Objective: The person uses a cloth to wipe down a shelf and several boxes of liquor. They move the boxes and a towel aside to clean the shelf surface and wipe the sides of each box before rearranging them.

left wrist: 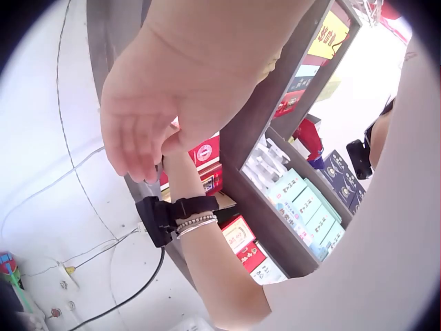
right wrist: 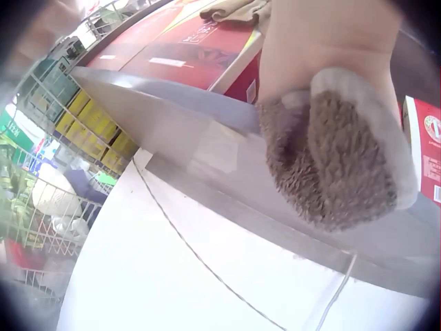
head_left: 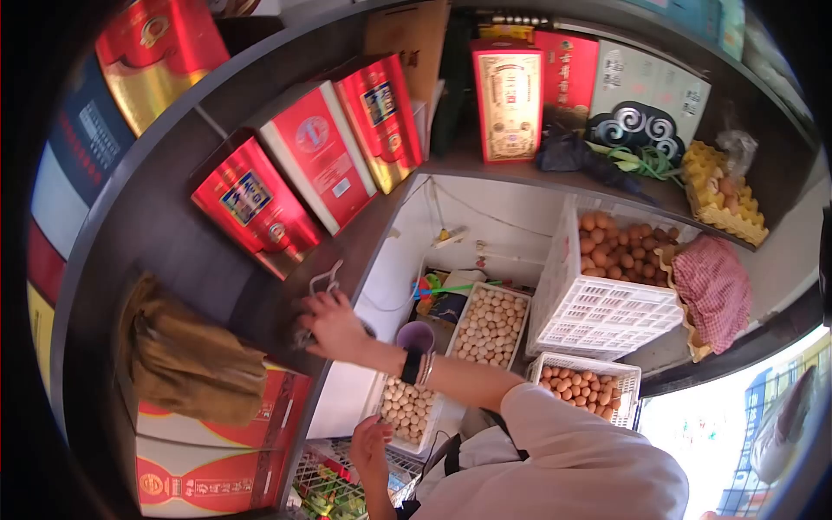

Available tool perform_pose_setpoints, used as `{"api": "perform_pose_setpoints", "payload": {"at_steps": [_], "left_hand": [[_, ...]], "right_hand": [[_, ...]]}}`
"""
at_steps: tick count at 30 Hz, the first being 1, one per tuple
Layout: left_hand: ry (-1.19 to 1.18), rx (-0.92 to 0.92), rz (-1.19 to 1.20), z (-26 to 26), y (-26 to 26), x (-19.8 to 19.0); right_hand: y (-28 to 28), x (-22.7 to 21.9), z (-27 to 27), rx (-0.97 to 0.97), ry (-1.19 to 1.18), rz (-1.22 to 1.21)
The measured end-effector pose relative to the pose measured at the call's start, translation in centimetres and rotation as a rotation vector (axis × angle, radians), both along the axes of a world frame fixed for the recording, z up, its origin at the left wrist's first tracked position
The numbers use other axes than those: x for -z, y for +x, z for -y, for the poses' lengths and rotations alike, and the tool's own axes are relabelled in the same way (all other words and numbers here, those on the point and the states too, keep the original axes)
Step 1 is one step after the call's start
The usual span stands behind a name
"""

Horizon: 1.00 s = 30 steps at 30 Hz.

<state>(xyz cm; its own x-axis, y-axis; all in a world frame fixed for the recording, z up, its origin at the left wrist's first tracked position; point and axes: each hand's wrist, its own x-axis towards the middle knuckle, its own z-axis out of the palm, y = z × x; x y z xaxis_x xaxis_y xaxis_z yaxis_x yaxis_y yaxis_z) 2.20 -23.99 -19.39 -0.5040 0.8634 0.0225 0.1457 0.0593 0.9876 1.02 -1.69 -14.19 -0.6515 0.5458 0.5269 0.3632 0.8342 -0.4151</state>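
Observation:
My right hand [head_left: 336,328] reaches across to the dark shelf top [head_left: 277,299], with a black band and beads on its wrist. It grips a brown shaggy cleaning cloth [right wrist: 351,158] with a pale grey edge, bunched against the grey shelf edge [right wrist: 227,148]. The cloth hides the fingers in the right wrist view. Beside the hand lies a loose white cord [head_left: 325,276]. My left hand [head_left: 373,446] hangs in the air below the right forearm, fingers loosely bent and holding nothing. In the left wrist view, the left hand [left wrist: 148,117] overlaps the right hand.
Red gift boxes [head_left: 251,204] stand behind the right hand, and a brown folded cloth [head_left: 191,360] drapes over more boxes. Below are egg crates [head_left: 607,308], a purple cup [head_left: 416,336] and a wire basket [head_left: 325,468]. A yellow egg tray [head_left: 724,204] rests on the upper shelf.

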Motion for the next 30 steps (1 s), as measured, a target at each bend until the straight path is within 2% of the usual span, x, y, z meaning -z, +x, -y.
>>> {"api": "perform_pose_setpoints", "payload": {"at_steps": [2, 3, 6, 12, 14, 16, 17, 19, 22, 23, 24, 25, 26, 27, 29, 30], "left_hand": [[0.003, 0.034, 0.012, 0.0, -0.3, -0.5], [-0.003, -0.006, 0.004, 0.0, -0.4, -0.9], [0.062, -0.023, 0.02, 0.5, -0.8, -1.9], [0.04, -0.136, 0.021, 3.6, -1.1, -0.5], [0.025, -0.174, 0.06, 4.8, -0.9, 0.1], [0.028, -0.206, 0.047, 5.7, -0.6, 0.1], [0.029, -0.213, 0.035, 6.0, -0.5, 0.0], [0.033, -0.239, 0.028, 6.3, -0.4, -0.2], [0.014, -0.187, 0.041, 5.8, -0.4, -0.6], [-0.012, -0.178, -0.034, 5.1, -0.5, -0.8], [-0.039, -0.168, -0.109, 4.3, -0.7, -1.0], [-0.036, -0.175, -0.108, 3.2, -0.7, -1.7], [0.029, -0.153, -0.232, 1.8, -0.9, -2.6], [0.093, -0.129, -0.358, 0.2, -1.3, -3.6], [0.223, -0.099, -0.728, -2.9, -2.4, -5.3], [0.247, -0.101, -0.802, -4.4, -2.8, -5.9]], "right_hand": [[-0.1, 0.1, -1.2, 0.013, -0.004, 0.018], [0.1, 0.0, -2.2, 0.03, -0.004, 0.033], [0.2, 1.2, -6.4, 0.099, 0.044, -0.103], [1.5, 0.6, -12.5, 0.319, 0.055, -0.129], [1.4, 0.9, -13.3, 0.341, 0.065, -0.129], [1.0, 0.6, -12.9, 0.467, 0.08, -0.124], [0.5, 0.6, -12.3, 0.448, 0.081, -0.127], [0.6, 0.0, -10.3, 0.54, 0.135, -0.001], [1.5, 0.5, -7.1, 0.385, 0.141, -0.075], [1.9, 0.5, -5.8, 0.299, 0.147, -0.108], [2.5, 0.6, -4.4, 0.291, 0.151, -0.11], [3.1, 0.7, -2.9, 0.201, 0.178, -0.137], [3.4, 0.6, -2.3, 0.112, 0.205, -0.165], [3.6, 0.3, -2.3, 0.107, 0.207, -0.169], [4.5, 0.5, -2.2, 0.017, 0.184, -0.147], [4.5, 0.4, -2.8, 0.018, 0.179, -0.122]]}}
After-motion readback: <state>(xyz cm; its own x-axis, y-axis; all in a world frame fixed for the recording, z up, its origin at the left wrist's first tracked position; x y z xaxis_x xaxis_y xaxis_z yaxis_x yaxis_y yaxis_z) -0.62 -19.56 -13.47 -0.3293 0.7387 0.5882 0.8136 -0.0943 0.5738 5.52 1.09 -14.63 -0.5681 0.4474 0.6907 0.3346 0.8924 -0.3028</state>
